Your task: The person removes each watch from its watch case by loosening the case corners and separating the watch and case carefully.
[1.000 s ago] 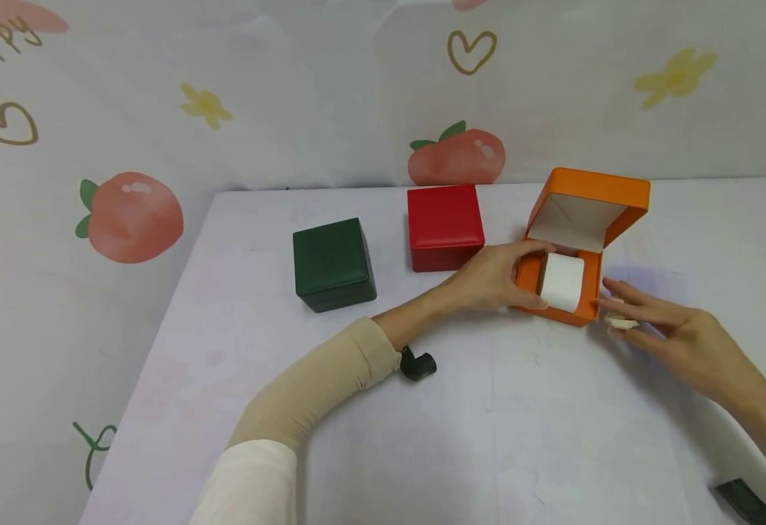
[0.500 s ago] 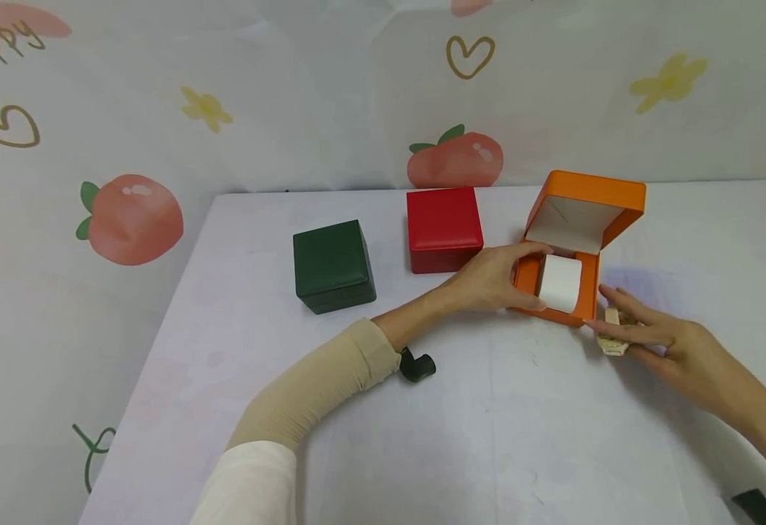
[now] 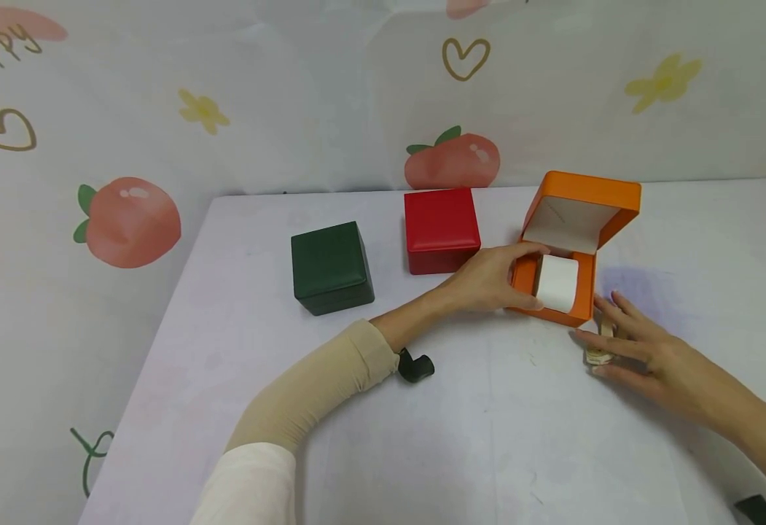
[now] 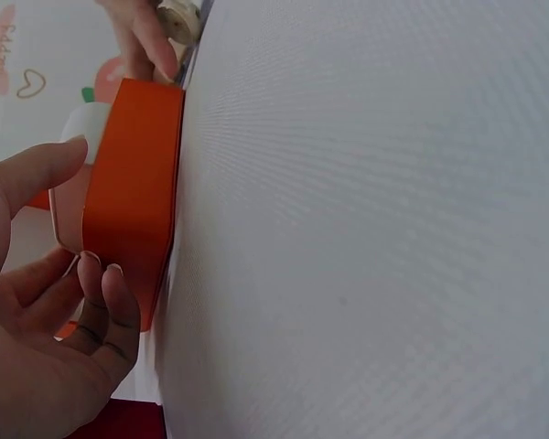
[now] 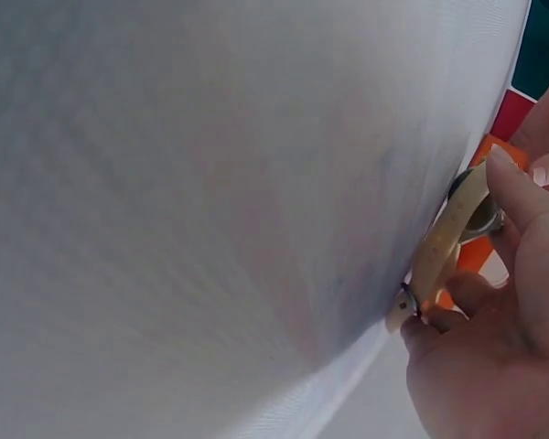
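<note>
My left hand grips the left side of an orange watch box, its lid raised. Thumb and fingers reach over the rim, beside a white cushion inside. In the left wrist view the fingers curl against the orange wall. My right hand holds a cream wristwatch low over the table, just off the box's front right corner. The right wrist view shows the watch's pale strap between thumb and fingers; its dial is mostly hidden.
A closed red box stands left of the orange one, close to my left hand. Farther left is a closed green box. A black wrist-camera piece shows beside my left sleeve. The patterned backdrop rises behind the table.
My right hand has come slightly nearer and to the left with the watch, which has turned in the fingers. The left hand keeps its hold on the box.
</note>
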Action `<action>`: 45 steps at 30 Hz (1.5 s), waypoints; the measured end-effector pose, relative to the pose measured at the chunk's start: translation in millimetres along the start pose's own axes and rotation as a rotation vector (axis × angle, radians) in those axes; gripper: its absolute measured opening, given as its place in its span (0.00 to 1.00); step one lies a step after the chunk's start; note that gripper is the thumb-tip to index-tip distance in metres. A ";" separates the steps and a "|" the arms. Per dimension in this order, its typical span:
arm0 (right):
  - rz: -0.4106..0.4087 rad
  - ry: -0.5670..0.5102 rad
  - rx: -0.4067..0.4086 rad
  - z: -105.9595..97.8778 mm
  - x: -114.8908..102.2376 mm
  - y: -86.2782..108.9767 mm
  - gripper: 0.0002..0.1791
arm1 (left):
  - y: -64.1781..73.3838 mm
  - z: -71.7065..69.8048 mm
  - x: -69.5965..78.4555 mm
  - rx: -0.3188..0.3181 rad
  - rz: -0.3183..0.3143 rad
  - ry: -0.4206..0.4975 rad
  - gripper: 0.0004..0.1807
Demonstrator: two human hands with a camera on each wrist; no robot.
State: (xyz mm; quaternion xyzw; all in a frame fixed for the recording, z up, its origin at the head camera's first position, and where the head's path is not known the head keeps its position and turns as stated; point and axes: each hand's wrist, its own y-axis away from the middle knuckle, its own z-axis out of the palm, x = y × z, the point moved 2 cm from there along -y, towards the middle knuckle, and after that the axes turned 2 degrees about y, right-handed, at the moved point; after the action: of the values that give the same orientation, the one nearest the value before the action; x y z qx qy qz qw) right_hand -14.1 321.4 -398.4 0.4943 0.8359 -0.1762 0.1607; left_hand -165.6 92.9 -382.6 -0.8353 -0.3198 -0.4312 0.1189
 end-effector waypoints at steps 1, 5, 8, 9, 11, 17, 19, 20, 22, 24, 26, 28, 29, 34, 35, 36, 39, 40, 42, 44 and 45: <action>0.005 -0.005 -0.012 0.5 -0.3 0.5 0.36 | 0.4 0.2 -0.1 0.000 0.002 -0.002 0.40; 0.009 -0.007 -0.046 2.9 -0.6 2.1 0.33 | 1.2 0.4 -0.9 -0.004 -0.015 0.000 0.40; -0.001 0.019 -0.062 4.4 -0.4 4.1 0.32 | 1.4 0.6 -1.3 -0.003 -0.016 0.003 0.40; -0.012 0.036 -0.060 4.6 -0.6 4.8 0.32 | 1.6 0.7 -1.6 -0.002 -0.015 0.005 0.40; -0.045 0.078 -0.048 4.6 -0.6 5.5 0.33 | 1.6 0.3 -2.1 0.000 -0.015 0.006 0.40; -0.069 0.153 -0.029 2.8 -2.4 7.8 0.38 | 1.1 0.0 -1.9 0.004 0.007 -0.018 0.40; -0.045 0.154 -0.032 2.8 -2.2 9.4 0.39 | 0.4 0.9 -1.6 0.013 0.029 -0.057 0.40; -0.036 0.153 -0.031 2.8 -2.3 10.1 0.39 | 0.0 1.0 -1.4 0.019 0.042 -0.079 0.39; -0.025 0.151 -0.026 2.5 -2.6 10.9 0.39 | -0.7 1.4 -1.7 0.030 0.057 -0.123 0.39; -0.012 0.152 -0.024 2.2 -3.1 11.5 0.40 | -0.7 1.4 -1.8 0.039 0.061 -0.155 0.39; 0.013 0.148 -0.022 1.3 -4.4 11.8 0.41 | -0.8 1.2 -1.9 0.041 0.059 -0.168 0.39; 0.031 0.137 -0.019 0.3 -5.3 11.8 0.41 | -0.4 1.2 -1.4 0.039 0.054 -0.180 0.38; 0.043 0.130 -0.014 -0.4 -5.6 11.7 0.41 | -0.4 1.2 -1.1 0.038 0.052 -0.184 0.38; 0.069 0.096 0.012 -4.1 -6.5 10.5 0.39 | 0.3 1.6 1.2 0.033 0.049 -0.199 0.36; 0.071 0.090 0.017 -4.8 -6.4 10.2 0.38 | 0.2 1.8 1.3 0.035 0.048 -0.198 0.36; 0.072 0.087 0.022 -5.5 -6.4 9.8 0.38 | 0.3 1.8 1.5 0.036 0.046 -0.198 0.35; 0.073 0.086 0.043 -7.5 -6.2 8.7 0.36 | -0.1 2.2 1.8 0.047 0.041 -0.200 0.34; 0.073 0.087 0.049 -8.1 -6.2 8.5 0.35 | -0.4 2.3 2.1 0.051 0.038 -0.200 0.34; 0.075 0.089 0.060 -9.1 -6.2 8.3 0.34 | -1.2 2.9 2.8 0.057 0.036 -0.213 0.34; 0.078 0.092 0.067 -10.1 -6.4 8.2 0.34 | -1.8 3.8 3.5 0.059 0.032 -0.230 0.34; 0.079 0.095 0.070 -10.4 -6.5 8.1 0.34 | -2.1 4.3 4.0 0.060 0.030 -0.241 0.34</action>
State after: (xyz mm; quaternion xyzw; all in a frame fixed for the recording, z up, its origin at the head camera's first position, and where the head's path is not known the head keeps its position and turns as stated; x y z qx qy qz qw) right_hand -5.0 324.8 -387.4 0.5400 0.8158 -0.1750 0.1103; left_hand -162.4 98.2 -382.1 -0.8817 -0.3320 -0.3163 0.1109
